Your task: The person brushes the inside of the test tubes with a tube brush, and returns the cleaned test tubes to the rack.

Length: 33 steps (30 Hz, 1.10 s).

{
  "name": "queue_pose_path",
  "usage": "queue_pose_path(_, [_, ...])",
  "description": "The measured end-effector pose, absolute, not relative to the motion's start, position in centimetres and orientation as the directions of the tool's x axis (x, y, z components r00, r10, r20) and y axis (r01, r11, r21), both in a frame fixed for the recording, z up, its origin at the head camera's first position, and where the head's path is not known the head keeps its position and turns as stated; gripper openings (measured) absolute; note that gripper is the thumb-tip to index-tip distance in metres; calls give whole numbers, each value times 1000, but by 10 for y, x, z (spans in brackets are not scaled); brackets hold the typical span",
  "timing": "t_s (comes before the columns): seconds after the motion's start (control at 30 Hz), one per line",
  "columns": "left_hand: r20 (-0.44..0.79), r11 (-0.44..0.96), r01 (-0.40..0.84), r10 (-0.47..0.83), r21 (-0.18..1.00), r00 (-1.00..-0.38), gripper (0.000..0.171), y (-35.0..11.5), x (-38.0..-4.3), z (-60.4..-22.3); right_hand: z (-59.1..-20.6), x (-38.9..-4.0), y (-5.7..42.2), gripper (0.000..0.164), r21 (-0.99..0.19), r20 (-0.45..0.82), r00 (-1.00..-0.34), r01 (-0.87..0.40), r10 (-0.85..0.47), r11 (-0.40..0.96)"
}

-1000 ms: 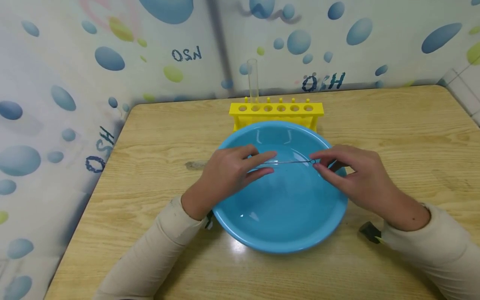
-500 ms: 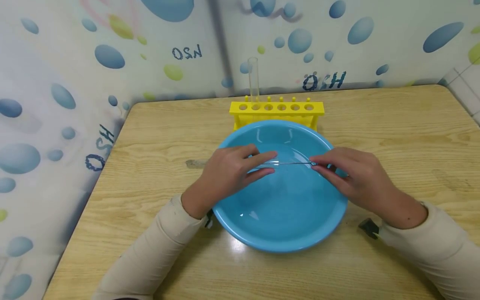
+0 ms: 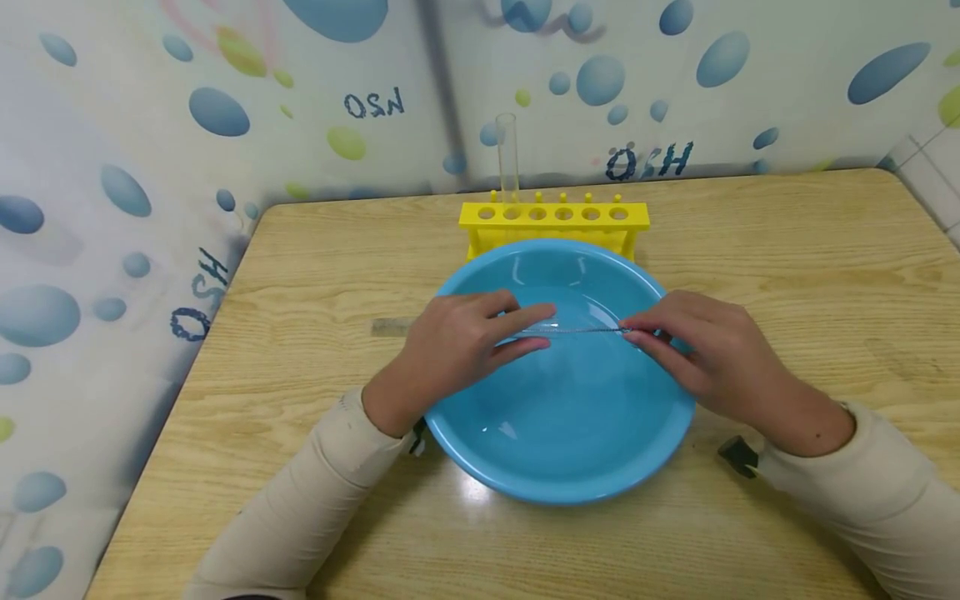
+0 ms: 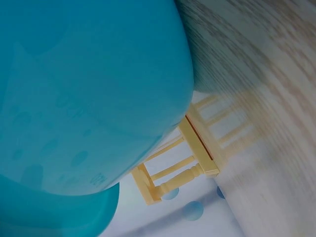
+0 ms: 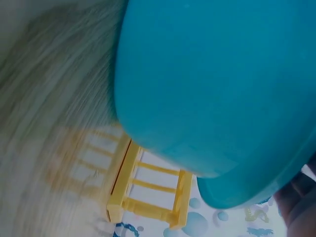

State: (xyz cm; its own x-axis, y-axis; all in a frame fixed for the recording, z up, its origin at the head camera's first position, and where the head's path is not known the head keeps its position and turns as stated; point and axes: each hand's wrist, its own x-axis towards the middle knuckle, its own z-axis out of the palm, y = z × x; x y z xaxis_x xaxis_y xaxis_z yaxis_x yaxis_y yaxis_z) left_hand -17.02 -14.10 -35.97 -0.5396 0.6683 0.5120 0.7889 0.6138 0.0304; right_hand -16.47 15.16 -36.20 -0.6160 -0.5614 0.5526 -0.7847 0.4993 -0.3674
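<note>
Over the blue basin (image 3: 570, 417), my left hand (image 3: 457, 337) grips a clear test tube (image 3: 546, 323) lying level. Only its mouth end shows between thumb and fingers. A test tube brush (image 3: 588, 331) runs through it, its twisted wire coming out to the right. Left of the hand, the grey bristle end (image 3: 392, 327) shows, apparently inside the tube. My right hand (image 3: 708, 346) pinches the wire's end between thumb and fingertips. Part of the right hand (image 5: 298, 202) shows dark at the edge of the right wrist view; the left wrist view shows no hand.
A yellow test tube rack (image 3: 555, 218) stands behind the basin, with one upright empty-looking tube (image 3: 507, 158) in it. A small dark object (image 3: 738, 457) lies near the right sleeve. The wooden table (image 3: 337, 258) meets a patterned wall (image 3: 315, 50) at the back.
My right fingers have rolled the brush wire, so its end loop, seen earlier, is now hidden or edge-on. The bristle end looks turned. The left hand stays in place.
</note>
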Motion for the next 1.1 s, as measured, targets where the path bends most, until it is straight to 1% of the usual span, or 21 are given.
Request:
queue_pose_path(0.07, [517, 609, 793, 668, 32, -534, 41, -141, -170, -359, -361, -164, 151, 15, -435, 503, -663, -748, -555, 500])
queue_pose_path(0.1, [520, 607, 794, 669, 33, -532, 41, -141, -170, -359, -361, -163, 151, 9, -469, 476, -687, -726, -549, 502])
queue_pose_path(0.17, [522, 603, 797, 670, 31, -528, 41, -141, -170, -359, -360, -162, 150, 21, -545, 416, -735, -673, -535, 501])
queue_pose_path(0.33, [523, 598, 801, 675, 25, -520, 42, -140, -170, -359, -357, -160, 149, 5, -718, 232, -838, -490, -494, 495])
queue_pose_path(0.43, [522, 597, 802, 676, 26, -520, 42, -140, -169, -359, -356, -161, 149, 9, -772, 139, -872, -392, -470, 500])
queue_pose_path(0.57, [515, 598, 801, 679, 27, -524, 43, -140, -169, -359, -354, -162, 150, 15, -802, 65, -890, -315, -451, 508])
queue_pose_path(0.77, [502, 600, 800, 683, 28, -530, 43, -141, -169, -359, -352, -164, 151, 20, -800, -8, -890, -268, -456, 538])
queue_pose_path(0.9, [502, 599, 800, 684, 27, -529, 43, -141, -169, -358, -352, -164, 151, 18, -793, -31, -881, -266, -472, 548])
queue_pose_path(1.1, [501, 596, 803, 689, 18, -523, 43, -141, -169, -359, -352, -165, 152, 13, -794, -26, -869, -283, -495, 538])
